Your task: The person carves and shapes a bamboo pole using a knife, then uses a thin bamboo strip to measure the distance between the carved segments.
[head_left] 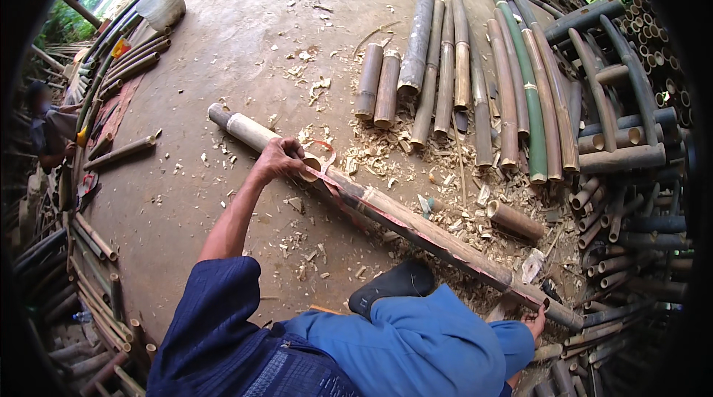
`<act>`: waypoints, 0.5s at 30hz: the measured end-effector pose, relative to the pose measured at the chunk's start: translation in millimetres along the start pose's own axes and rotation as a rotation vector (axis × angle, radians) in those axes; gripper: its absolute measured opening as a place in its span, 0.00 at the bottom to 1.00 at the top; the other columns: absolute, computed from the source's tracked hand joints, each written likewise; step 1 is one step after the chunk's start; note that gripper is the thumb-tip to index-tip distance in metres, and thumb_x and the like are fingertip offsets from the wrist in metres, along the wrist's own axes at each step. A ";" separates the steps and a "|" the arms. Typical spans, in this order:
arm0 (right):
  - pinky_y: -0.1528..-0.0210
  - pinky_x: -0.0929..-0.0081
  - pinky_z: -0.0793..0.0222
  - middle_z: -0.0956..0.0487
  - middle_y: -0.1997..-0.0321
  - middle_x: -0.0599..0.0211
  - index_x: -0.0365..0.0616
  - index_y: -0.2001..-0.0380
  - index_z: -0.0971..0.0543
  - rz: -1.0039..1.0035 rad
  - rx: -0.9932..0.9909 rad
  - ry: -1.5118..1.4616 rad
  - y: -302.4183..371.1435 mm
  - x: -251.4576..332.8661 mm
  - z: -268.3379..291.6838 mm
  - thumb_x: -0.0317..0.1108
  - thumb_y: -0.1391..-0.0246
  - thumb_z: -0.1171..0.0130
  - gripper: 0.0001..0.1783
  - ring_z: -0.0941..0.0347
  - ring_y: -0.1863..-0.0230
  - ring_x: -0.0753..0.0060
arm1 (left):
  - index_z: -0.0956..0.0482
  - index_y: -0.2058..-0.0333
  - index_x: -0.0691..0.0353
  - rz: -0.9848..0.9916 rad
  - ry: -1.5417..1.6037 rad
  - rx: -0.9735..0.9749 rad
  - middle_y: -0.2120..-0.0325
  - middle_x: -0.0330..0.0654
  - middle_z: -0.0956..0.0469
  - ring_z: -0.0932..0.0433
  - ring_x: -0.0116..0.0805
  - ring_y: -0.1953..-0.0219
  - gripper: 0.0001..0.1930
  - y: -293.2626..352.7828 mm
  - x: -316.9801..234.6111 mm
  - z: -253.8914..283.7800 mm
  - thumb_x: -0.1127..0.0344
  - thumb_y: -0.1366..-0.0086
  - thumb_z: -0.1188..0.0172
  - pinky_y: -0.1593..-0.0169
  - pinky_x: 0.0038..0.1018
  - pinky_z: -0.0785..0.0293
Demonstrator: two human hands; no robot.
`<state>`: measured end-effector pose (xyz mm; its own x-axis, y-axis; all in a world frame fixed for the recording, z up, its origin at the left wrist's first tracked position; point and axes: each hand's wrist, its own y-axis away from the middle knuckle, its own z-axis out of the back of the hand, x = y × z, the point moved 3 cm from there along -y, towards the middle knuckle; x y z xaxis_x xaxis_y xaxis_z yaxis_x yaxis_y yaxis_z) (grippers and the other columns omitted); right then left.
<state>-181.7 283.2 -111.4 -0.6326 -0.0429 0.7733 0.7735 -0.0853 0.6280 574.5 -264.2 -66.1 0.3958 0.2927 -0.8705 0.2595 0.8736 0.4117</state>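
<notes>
A long bamboo pole (416, 228) lies slantwise in front of me, its lower right end beside my knee. A thin reddish measuring tape (401, 220) runs along it, with a loose loop curling up at the upper left end. My left hand (281, 158) is closed on the tape there, fingers pinched. Just beyond that hand lies a shorter bamboo piece (249, 129), its hollow cut end facing the pole. Near the pole's other end, my right hand (533, 321) pinches the tape against the bamboo; my knee partly hides this hand.
Bamboo poles (529, 92) lie in a row at the far right, with wood shavings (386, 163) around them. A short bamboo section (516, 220) rests beyond the long pole. Stacked bamboo (627, 241) lines the right side. Another person (52, 126) sits at the far left.
</notes>
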 end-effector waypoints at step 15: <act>0.71 0.75 0.34 0.34 0.81 0.79 0.56 0.75 0.26 -0.047 0.003 -0.102 -14.2 -4.6 9.6 0.42 0.46 0.25 0.16 0.37 0.77 0.79 | 0.21 0.68 0.62 -0.014 0.017 0.023 0.77 0.36 0.22 0.22 0.24 0.77 0.10 -7.1 0.7 -0.4 0.75 0.50 0.30 0.74 0.22 0.25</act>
<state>-189.5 294.1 -123.0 -0.6614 0.0623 0.7475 0.7430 -0.0821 0.6642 572.6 -270.0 -69.8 0.3770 0.2874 -0.8805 0.2855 0.8683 0.4057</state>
